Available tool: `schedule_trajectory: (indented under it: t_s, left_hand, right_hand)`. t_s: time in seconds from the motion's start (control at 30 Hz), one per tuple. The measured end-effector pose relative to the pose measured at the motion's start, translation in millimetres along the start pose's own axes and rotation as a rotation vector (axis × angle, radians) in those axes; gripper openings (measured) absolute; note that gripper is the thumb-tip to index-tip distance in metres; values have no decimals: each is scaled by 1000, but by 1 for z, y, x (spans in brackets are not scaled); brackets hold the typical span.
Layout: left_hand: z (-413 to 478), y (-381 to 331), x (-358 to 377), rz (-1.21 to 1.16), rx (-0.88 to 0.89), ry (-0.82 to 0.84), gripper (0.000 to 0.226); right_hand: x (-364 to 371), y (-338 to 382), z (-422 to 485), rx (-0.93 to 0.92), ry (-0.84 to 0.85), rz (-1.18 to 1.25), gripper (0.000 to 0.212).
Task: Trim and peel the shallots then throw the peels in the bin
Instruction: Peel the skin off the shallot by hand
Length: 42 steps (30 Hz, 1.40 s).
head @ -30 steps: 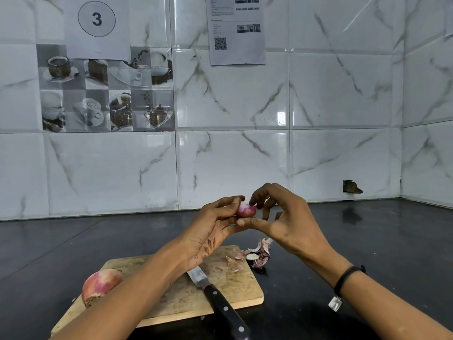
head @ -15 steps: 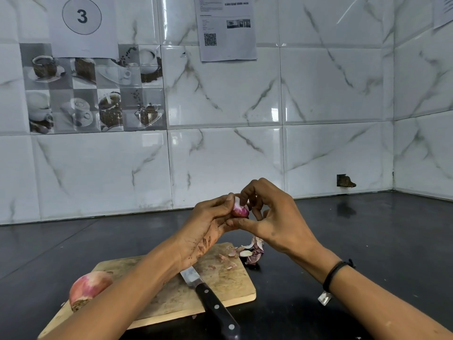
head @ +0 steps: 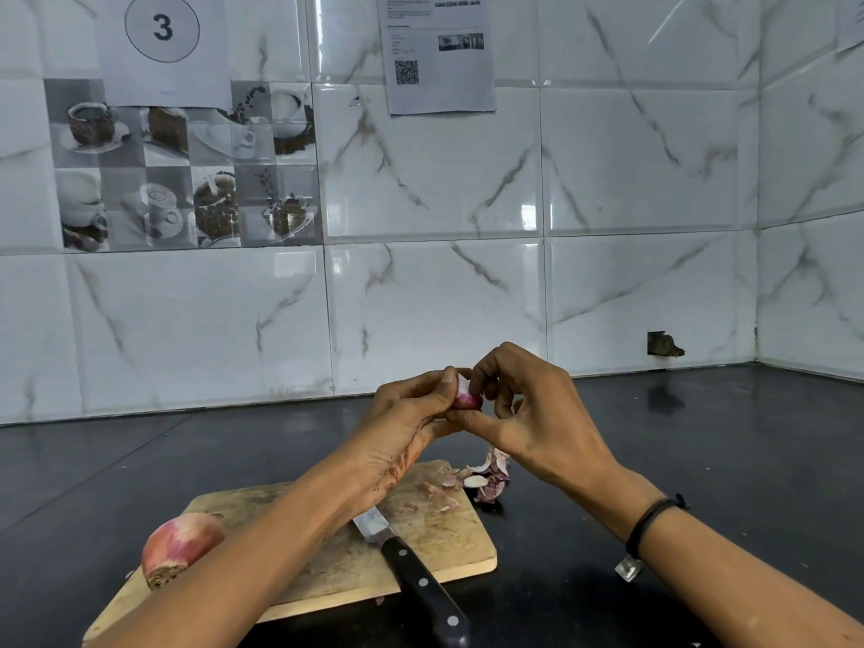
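shallot held in mid-air between two hands, peeling step in hand

whole shallot (head: 180, 544) lies unpeeled on the left end of the cutting board (head: 336, 568), its rough root end toward the person and its long axis running away and to the right. the knife (head: 411, 568) rests on the board, handle toward the person. above the board's far edge, the left hand (head: 402, 427) grips the small shallot (head: 467, 395) from the left with thumb and curled fingers. the right hand (head: 537, 423) pinches it from the right, fingertips curled over its top. it seems to stand roughly upright, pale end up, though fingers hide most of it. it should be light and firm, slick once bared, with papery skin that tears. it is best held by its sides while the nails pick at an end. peels (head: 484, 479) lie just off the board's far right corner.
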<state>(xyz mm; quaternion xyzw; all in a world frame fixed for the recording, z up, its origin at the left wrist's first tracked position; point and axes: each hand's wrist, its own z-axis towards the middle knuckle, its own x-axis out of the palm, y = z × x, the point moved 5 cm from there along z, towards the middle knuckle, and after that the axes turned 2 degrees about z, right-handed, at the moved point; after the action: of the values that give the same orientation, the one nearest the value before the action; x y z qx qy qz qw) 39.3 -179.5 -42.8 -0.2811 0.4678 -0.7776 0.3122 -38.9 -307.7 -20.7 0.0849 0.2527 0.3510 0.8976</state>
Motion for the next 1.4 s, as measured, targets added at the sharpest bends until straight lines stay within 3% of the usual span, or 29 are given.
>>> schedule_trajectory:
  t_s: [0.3,0.57,0.77,1.0,1.4]
  left_hand:
    - [-1,2,2,-10,-30,4,25]
    - [4,2,-4,-62,-46,-80,35]
    - [2,4,-8,-27,-59,-88,35]
    - [3,-1,-17,-45,-41,-181,41]
    - [6,6,-16,-88,-114,-182,42]
  right_hand:
    - [10,4,1,-158,74,-131,17]
    - [0,-1,2,-43,-22,-45,31]
    - [-3,0,3,-93,-45,-41,12]
    - [12,-6,0,-82,119,-141,15]
    - [2,-20,0,112,77,-235,17]
